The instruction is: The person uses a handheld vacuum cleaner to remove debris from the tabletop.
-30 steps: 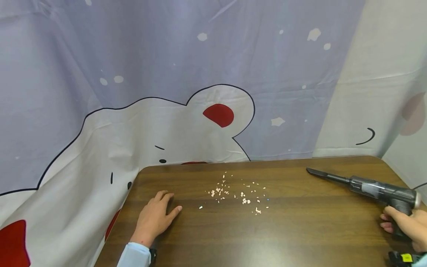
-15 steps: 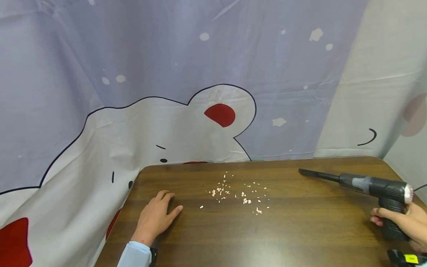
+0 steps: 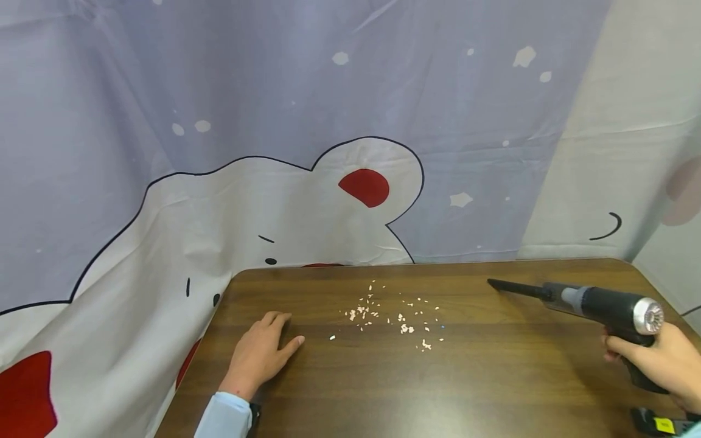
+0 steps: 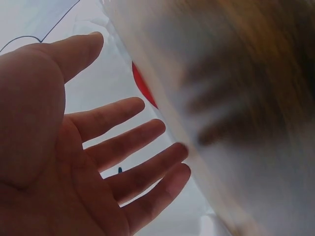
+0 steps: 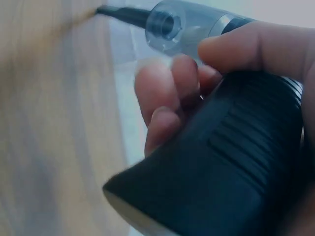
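My right hand (image 3: 654, 360) grips the black handle of a handheld vacuum (image 3: 599, 305) over the right side of the dark wooden table (image 3: 493, 377). Its long thin nozzle (image 3: 517, 288) points left, held above the tabletop. The right wrist view shows my fingers (image 5: 167, 93) curled round the ribbed handle (image 5: 231, 167). Small pale crumbs (image 3: 391, 316) lie scattered mid-table, left of the nozzle tip. My left hand (image 3: 261, 353) rests flat on the table near its left edge, fingers straight, left of the crumbs. In the left wrist view the palm (image 4: 74, 162) is spread and holds nothing.
A bear-print cloth (image 3: 306, 182) hangs behind the table and drapes down past its left edge. A small black device with a yellow label (image 3: 657, 422) lies at the table's front right corner, below my right hand.
My right hand has lifted the vacuum and swung it left, so the nozzle tip is nearer the crumbs and the rear end faces me. The left hand has stayed put.
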{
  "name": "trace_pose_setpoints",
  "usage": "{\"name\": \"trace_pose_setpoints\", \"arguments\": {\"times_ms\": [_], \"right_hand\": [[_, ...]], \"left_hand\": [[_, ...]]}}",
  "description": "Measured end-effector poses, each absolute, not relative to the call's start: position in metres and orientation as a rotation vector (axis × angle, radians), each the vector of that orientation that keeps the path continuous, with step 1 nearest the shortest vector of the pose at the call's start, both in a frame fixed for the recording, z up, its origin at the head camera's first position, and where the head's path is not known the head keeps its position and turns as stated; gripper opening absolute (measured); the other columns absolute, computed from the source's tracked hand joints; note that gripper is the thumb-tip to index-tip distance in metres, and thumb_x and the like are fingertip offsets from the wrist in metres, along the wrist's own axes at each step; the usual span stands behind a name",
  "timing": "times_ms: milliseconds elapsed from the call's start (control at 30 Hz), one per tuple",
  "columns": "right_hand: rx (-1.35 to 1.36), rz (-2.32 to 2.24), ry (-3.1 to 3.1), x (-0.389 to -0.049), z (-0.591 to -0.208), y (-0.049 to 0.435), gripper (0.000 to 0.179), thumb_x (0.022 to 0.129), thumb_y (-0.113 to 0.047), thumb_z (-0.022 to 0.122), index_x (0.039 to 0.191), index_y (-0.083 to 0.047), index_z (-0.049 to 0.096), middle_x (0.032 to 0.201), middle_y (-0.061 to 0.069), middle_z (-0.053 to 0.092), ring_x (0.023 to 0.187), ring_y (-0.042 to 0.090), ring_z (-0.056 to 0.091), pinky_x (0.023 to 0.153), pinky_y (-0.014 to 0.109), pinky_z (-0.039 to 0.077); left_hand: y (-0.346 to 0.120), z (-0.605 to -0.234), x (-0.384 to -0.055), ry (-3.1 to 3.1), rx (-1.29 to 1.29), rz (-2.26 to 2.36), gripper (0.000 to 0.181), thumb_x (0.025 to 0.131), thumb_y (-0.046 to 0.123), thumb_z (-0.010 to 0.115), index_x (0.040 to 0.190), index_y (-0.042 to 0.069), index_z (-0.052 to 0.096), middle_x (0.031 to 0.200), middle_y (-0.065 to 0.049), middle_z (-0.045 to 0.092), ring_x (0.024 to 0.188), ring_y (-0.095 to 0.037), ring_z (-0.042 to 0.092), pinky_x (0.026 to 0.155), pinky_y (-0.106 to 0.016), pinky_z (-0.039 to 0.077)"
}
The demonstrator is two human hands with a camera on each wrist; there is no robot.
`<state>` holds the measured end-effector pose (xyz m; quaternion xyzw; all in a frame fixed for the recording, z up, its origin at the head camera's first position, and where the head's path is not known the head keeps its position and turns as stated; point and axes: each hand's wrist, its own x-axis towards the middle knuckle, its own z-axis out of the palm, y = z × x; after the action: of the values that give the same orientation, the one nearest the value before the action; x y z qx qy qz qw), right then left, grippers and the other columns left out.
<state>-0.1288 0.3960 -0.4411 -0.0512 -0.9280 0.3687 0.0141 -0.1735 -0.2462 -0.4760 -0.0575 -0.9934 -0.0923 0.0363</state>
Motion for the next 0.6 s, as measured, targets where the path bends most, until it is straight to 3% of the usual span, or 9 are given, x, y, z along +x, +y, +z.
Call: {"name": "trace_pose_setpoints", "arguments": {"times_ms": [100, 333, 467, 600], "right_hand": [[-0.084, 1.107, -2.86, -0.127, -0.433, 0.383, 0.042, 0.09, -0.018, 0.067, 0.112, 0.016, 0.056, 0.081, 0.014, 0.069, 0.064, 0.018, 0.065, 0.055, 0.029, 0.051], [-0.035, 0.905, -2.9, -0.122, -0.41, 0.354, 0.05, 0.084, -0.04, 0.073, 0.102, 0.006, 0.065, 0.075, 0.007, 0.068, 0.064, 0.017, 0.061, 0.055, 0.034, 0.043], [0.07, 0.88, -2.846, -0.12, -0.404, 0.337, 0.055, 0.078, -0.035, 0.079, 0.108, 0.009, 0.064, 0.084, 0.015, 0.069, 0.072, 0.026, 0.064, 0.057, 0.037, 0.046], [0.22, 0.847, -2.738, -0.119, -0.403, 0.319, 0.048, 0.069, -0.029, 0.086, 0.102, 0.001, 0.067, 0.087, 0.013, 0.07, 0.072, 0.017, 0.064, 0.056, 0.035, 0.048]], "left_hand": [[-0.245, -0.475, -0.173, -3.044, -0.194, -0.277, 0.067, 0.089, 0.055, 0.06, 0.137, 0.009, 0.054, 0.137, -0.013, 0.05, 0.12, -0.037, 0.049, 0.097, -0.057, 0.039], [-0.244, -0.472, -0.171, -3.018, -0.209, -0.265, 0.066, 0.089, 0.056, 0.059, 0.137, 0.011, 0.055, 0.136, -0.012, 0.051, 0.121, -0.036, 0.048, 0.098, -0.058, 0.038], [-0.242, -0.47, -0.17, -2.989, -0.23, -0.264, 0.066, 0.088, 0.056, 0.06, 0.136, 0.011, 0.055, 0.136, -0.012, 0.051, 0.121, -0.036, 0.048, 0.097, -0.058, 0.039], [-0.238, -0.468, -0.168, -2.964, -0.26, -0.258, 0.065, 0.088, 0.055, 0.061, 0.136, 0.011, 0.056, 0.135, -0.011, 0.052, 0.122, -0.036, 0.048, 0.097, -0.058, 0.039]]}}
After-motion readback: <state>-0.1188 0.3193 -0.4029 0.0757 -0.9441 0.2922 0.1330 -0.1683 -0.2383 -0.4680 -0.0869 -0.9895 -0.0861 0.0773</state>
